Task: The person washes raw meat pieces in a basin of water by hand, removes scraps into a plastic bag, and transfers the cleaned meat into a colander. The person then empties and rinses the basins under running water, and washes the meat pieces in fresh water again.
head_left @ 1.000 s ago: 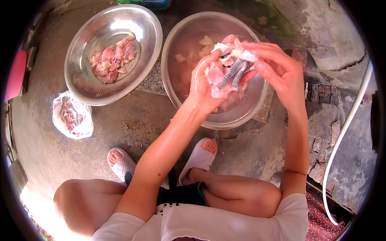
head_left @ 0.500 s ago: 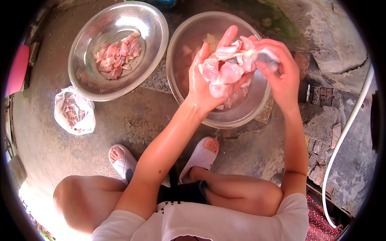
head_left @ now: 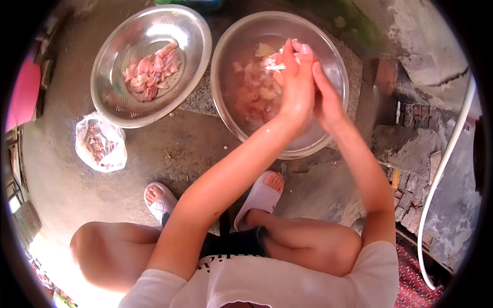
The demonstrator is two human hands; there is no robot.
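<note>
Over the right side of a metal basin (head_left: 220,87), my left hand (head_left: 298,90) and my right hand (head_left: 327,102) are pressed together, palms facing. Raw chicken pieces (head_left: 276,65) are squeezed between them, with pale bits poking out past the left fingers. Most of that clump is hidden by the hands. Below, more chicken pieces (head_left: 251,95) lie in cloudy pinkish water, along with some yellowish lumps (head_left: 265,50). To the left, a perforated metal colander (head_left: 110,66) holds a small heap of chicken (head_left: 152,71).
A white plastic bag (head_left: 118,154) with small reddish scraps sits on the concrete floor below the colander. A white hose (head_left: 444,177) runs along the right beside broken bricks (head_left: 411,200). Something pink (head_left: 24,95) stands at the far left. My slippered feet are below the basin.
My hands have closed together around the chicken, which lay exposed on my left palm before. Both have shifted slightly right, uncovering more of the water and chicken in the basin.
</note>
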